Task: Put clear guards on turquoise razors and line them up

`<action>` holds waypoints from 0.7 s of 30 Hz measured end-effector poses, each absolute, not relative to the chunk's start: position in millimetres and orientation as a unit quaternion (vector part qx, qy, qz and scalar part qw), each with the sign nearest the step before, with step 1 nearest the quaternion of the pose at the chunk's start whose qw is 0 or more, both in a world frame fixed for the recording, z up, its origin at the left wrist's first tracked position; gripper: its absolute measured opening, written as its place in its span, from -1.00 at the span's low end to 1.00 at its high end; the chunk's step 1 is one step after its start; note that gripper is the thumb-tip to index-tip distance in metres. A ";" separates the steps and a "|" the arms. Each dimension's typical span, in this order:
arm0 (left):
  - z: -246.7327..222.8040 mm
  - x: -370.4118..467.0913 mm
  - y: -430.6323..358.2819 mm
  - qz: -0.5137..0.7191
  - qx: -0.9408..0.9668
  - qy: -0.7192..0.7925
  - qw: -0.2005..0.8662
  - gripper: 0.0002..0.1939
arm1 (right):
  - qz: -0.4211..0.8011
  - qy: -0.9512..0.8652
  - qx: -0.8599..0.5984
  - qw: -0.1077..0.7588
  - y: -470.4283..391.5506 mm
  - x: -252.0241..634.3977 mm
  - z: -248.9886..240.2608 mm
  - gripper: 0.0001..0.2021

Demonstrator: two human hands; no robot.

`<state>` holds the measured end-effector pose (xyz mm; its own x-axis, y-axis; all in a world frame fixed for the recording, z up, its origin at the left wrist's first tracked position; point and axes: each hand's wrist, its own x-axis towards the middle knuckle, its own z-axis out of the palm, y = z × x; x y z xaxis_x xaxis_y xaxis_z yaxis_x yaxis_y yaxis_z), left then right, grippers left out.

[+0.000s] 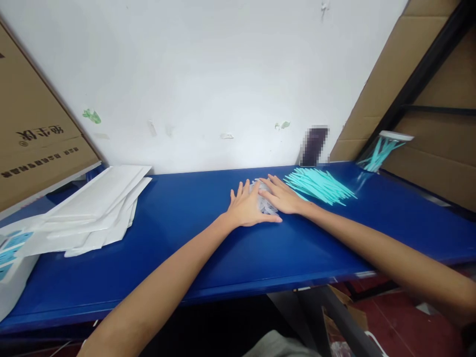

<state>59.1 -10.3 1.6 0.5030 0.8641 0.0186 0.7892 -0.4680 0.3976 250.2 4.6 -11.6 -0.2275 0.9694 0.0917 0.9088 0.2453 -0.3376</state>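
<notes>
On the blue tabletop, a small heap of clear, whitish plastic pieces (267, 204) lies between my two hands; what exactly they are is too small to tell. My left hand (246, 204) rests at the heap's left side, fingers spread and thumb stretched along its near edge. From the right, my right hand (283, 195) reaches over the heap with its fingers extended, covering part of it. Both palms face down, and neither hand grips anything. Just beyond my right hand lies a loose pile of thin turquoise sticks (320, 185).
White padded envelopes (92, 198) are stacked at the left, beside a white device with blue labels (15, 255). A clear container (383, 151) of turquoise sticks stands at the back right. Cardboard (44, 129) flanks the blue table (178, 208), and a white wall closes the back.
</notes>
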 end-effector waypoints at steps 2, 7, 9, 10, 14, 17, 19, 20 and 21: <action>1.0 63.5 -6.5 0.106 0.844 0.498 0.167 0.50 | 0.103 -0.785 -0.596 0.132 11.8 248.1 -12.4 -0.20; -0.1 53.4 10.5 0.104 0.836 0.517 0.153 0.46 | 0.103 -0.791 -0.588 0.134 30.7 234.2 -13.3 -0.25; -1.0 44.0 16.9 0.100 0.836 0.520 0.145 0.43 | 0.110 -0.794 -0.581 0.143 36.4 223.6 -13.1 -0.28; -1.4 38.6 19.6 0.098 0.837 0.520 0.141 0.43 | 0.113 -0.796 -0.576 0.151 38.8 217.5 -12.9 -0.29; -0.7 13.8 27.5 0.094 0.835 0.527 0.129 0.39 | 0.122 -0.808 -0.548 0.179 48.7 190.6 -11.2 -0.34; 0.8 -8.2 33.0 0.093 0.833 0.532 0.122 0.33 | 0.124 -0.816 -0.530 0.194 57.4 169.1 -10.0 -0.37; 1.2 -23.1 36.9 0.097 0.836 0.528 0.116 0.31 | 0.127 -0.822 -0.516 0.205 62.8 154.8 -9.5 -0.40; 1.1 -30.1 38.7 0.103 0.838 0.524 0.113 0.30 | 0.129 -0.826 -0.508 0.209 64.9 147.9 -9.2 -0.42; 0.6 -36.4 40.1 0.110 0.841 0.519 0.109 0.28 | 0.131 -0.830 -0.498 0.213 66.8 141.4 -9.0 -0.44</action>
